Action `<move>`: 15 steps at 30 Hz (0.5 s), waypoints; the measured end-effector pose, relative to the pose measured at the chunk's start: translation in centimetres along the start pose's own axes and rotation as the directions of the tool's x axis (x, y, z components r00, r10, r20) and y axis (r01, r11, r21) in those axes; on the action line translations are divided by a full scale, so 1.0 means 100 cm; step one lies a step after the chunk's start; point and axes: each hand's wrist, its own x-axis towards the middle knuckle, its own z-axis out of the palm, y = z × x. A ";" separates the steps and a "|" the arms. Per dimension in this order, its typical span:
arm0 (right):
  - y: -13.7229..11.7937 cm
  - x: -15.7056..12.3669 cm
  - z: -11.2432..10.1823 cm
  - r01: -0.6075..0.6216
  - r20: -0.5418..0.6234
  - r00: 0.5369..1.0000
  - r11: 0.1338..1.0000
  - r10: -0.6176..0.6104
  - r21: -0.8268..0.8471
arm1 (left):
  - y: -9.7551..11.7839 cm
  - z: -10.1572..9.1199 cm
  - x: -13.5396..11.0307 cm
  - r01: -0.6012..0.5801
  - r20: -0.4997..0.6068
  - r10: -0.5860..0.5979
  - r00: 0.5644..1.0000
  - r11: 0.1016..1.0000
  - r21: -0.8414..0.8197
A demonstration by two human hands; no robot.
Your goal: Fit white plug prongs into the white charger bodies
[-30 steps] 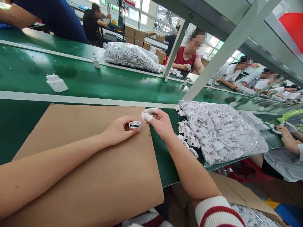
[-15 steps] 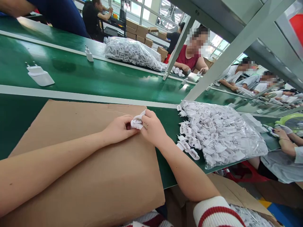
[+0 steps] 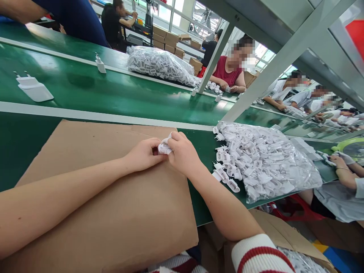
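Above the right part of a brown cardboard sheet (image 3: 119,212), my two hands meet around a small white plug adapter (image 3: 165,147). My left hand (image 3: 143,154) is closed, pinching its left side between thumb and fingers. From the right, my right hand (image 3: 183,151) grips the same piece, its fingers curled over the top. Much of the piece is hidden by fingers, so its prongs cannot be made out. Loose white plug adapters (image 3: 226,170) lie in a heap just right of my right forearm, spilling from a clear plastic bag (image 3: 275,163) full of them.
Beyond a white rail (image 3: 113,117) runs a green conveyor belt (image 3: 127,96) bearing spaced white adapters (image 3: 35,89). A slanted metal post (image 3: 264,74) rises at the right. Across the belt sit another filled bag (image 3: 159,64) and a person in red (image 3: 231,76). Other people work at right.
On the belt, the adapters have shifted left. My hands stay nearly in place, with the held adapter turned slightly between the fingers. The hands of the person in red have come closer together.
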 end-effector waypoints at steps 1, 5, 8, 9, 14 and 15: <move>-0.001 0.000 0.000 -0.001 0.000 1.000 1.000 0.001 -0.009 | 0.000 0.000 0.000 -0.003 0.002 0.003 1.000 1.000 -0.003; -0.002 0.001 0.000 -0.018 0.002 1.000 1.000 0.018 -0.021 | 0.000 0.001 -0.001 0.000 0.006 0.000 1.000 1.000 -0.021; 0.000 0.004 -0.001 -0.059 0.020 0.998 0.998 0.059 0.001 | 0.003 0.000 0.000 0.039 0.002 -0.039 0.999 0.999 -0.022; 0.000 0.005 -0.002 -0.071 0.028 0.997 0.997 0.071 0.004 | 0.004 0.000 0.000 0.049 0.001 -0.049 0.999 0.999 -0.019; -0.002 0.010 -0.006 -0.061 0.057 0.996 0.994 0.066 -0.087 | 0.006 -0.002 0.001 0.036 0.011 -0.036 0.999 0.999 -0.004; -0.003 0.010 -0.007 -0.057 0.062 0.996 0.993 0.063 -0.102 | 0.005 -0.002 0.001 0.033 0.016 -0.033 0.999 0.999 -0.003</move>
